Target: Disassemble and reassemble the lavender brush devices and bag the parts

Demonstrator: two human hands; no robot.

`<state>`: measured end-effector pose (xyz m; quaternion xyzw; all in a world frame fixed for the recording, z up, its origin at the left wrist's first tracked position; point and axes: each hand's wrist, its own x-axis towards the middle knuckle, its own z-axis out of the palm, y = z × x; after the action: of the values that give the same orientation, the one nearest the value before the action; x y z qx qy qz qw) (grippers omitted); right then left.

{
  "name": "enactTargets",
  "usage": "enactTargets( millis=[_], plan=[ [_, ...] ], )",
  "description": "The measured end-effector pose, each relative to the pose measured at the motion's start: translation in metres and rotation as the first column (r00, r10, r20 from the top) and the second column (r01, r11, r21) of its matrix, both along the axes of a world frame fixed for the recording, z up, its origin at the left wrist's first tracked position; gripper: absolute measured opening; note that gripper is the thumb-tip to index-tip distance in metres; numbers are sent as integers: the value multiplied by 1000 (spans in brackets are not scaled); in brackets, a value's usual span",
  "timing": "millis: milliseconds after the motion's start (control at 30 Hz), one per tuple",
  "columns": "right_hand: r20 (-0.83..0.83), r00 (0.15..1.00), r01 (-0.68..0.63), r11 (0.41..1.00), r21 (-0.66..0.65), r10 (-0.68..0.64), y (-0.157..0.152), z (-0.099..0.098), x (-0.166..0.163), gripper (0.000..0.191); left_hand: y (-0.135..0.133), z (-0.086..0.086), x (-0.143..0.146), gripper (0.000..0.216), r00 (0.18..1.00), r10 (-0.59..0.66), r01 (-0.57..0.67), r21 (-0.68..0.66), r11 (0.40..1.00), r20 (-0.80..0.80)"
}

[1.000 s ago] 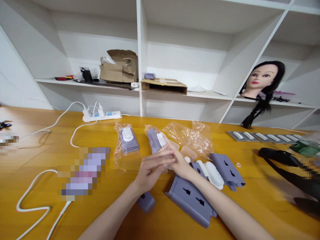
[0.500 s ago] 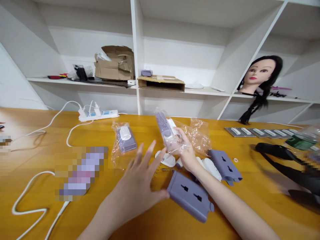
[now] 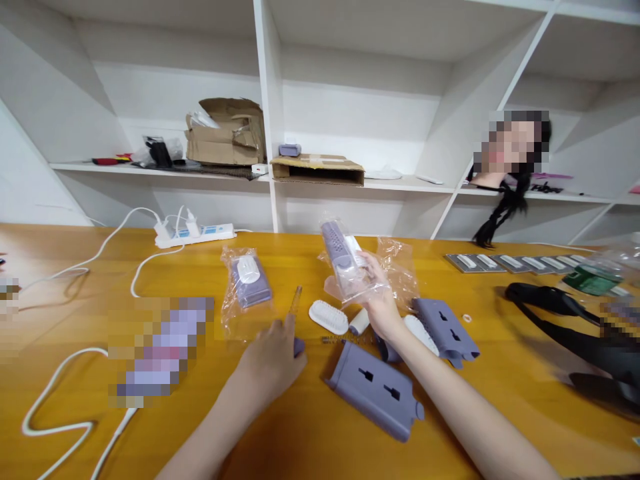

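Observation:
My right hand (image 3: 383,300) is closed round a clear plastic bag (image 3: 360,290) with a purple perforated piece (image 3: 336,243) and a white part inside, held above the table. My left hand (image 3: 273,360) has its fingers closed on a slim tool (image 3: 298,300); a thin shaft points away from the fingers and a purple end shows beside the thumb. Between the hands lie a white oval bristled pad (image 3: 329,317), a small white-and-purple cylinder (image 3: 360,323) and a dark coil spring (image 3: 345,340). Nearer me is a purple casing (image 3: 375,390) with two black slots.
A second purple casing (image 3: 445,330) lies right of my right forearm. Left stands a bagged purple box (image 3: 253,290) with a white cap. A power strip (image 3: 195,235), white cables, a row of grey plates (image 3: 515,263) and a black object (image 3: 555,303) share the table. Shelves rise behind.
My left hand has gone from spread fingers to closed on the slim tool, lower on the table. My right hand still holds the bag, shifted slightly right.

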<state>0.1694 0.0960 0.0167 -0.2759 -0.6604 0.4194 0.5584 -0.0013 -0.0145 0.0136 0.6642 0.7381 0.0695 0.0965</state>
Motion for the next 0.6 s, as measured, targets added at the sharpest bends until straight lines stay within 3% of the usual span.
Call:
enactTargets(
  millis=[67, 200, 333, 433, 467, 500, 533, 567, 600],
  plan=[
    [-11, 1000, 5, 1000, -23, -5, 1, -1, 2, 57, 15, -5, 2, 37, 997, -18, 9, 110, 994, 77],
    [-39, 999, -6, 998, -67, 4, 3, -6, 2, 60, 45, -22, 3, 33, 990, -32, 4, 200, 980, 137],
    [-15, 1000, -18, 1000, -15, 17, 5, -12, 2, 58, 58, -36, -1, 39, 971, -47, -25, 299, 954, 233],
    [89, 992, -94, 995, 42, 90, 1, -14, 4, 59, 55, -32, -5, 42, 950, -58, -70, 390, 918, 306],
    [144, 984, -117, 990, 74, 106, -1, -14, 4, 58, 53, -28, -5, 43, 914, -57, -122, 405, 906, 402],
    [211, 972, -134, 984, 118, 107, -5, -14, 4, 57, 51, -22, -6, 44, 859, -58, -176, 399, 900, 509],
    [286, 954, -146, 974, 175, 91, -10, -12, 4, 57, 48, -16, -6, 45, 639, -65, -297, 323, 899, 767],
    [367, 928, -162, 959, 231, 68, -16, -11, 4, 57, 46, -10, -5, 46, 317, -63, -318, 168, 933, 946],
    [452, 891, -191, 943, 271, 50, -23, -9, 3, 58, 44, -6, -4, 48, 17, -37, -246, 40, 969, 999]
  ],
)
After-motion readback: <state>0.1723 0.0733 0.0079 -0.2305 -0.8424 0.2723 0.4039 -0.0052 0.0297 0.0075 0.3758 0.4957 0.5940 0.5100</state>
